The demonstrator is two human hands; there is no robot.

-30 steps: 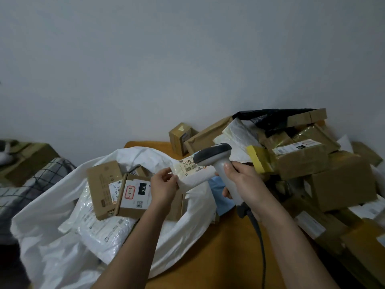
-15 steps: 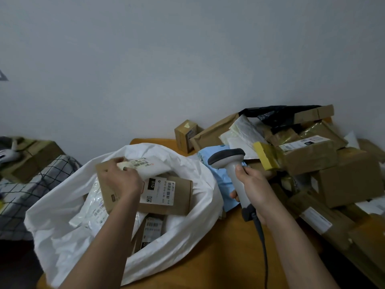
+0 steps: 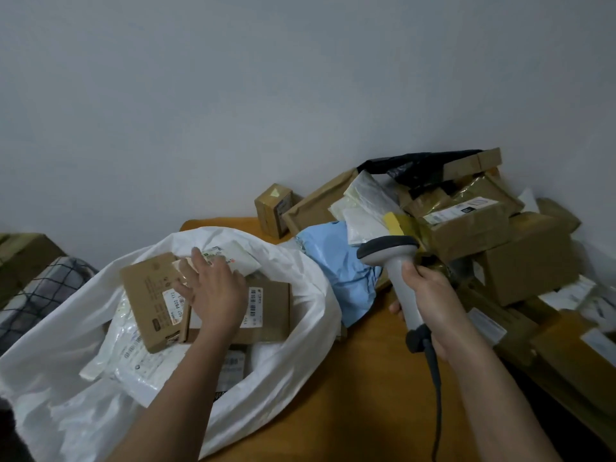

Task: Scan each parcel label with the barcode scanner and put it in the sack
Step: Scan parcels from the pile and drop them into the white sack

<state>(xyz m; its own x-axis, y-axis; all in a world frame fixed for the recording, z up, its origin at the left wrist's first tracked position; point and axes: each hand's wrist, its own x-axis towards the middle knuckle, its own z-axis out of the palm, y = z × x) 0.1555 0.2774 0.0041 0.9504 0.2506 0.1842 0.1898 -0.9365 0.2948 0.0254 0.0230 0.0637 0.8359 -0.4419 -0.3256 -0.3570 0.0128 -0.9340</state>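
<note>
My left hand (image 3: 213, 291) hangs loose-fingered over the white sack (image 3: 293, 358), holding nothing; the small white parcel (image 3: 233, 256) lies inside atop several cardboard ones. My right hand (image 3: 430, 295) wraps the barcode scanner (image 3: 396, 271). The heap of unscanned parcels (image 3: 493, 238) on the worktop (image 3: 366, 395) looks like most of the job.

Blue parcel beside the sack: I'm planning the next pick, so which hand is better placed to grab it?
Left. The left hand is open over the sack, holding nothing; the right hand grips the scanner. The blue parcel lies between them.
</note>
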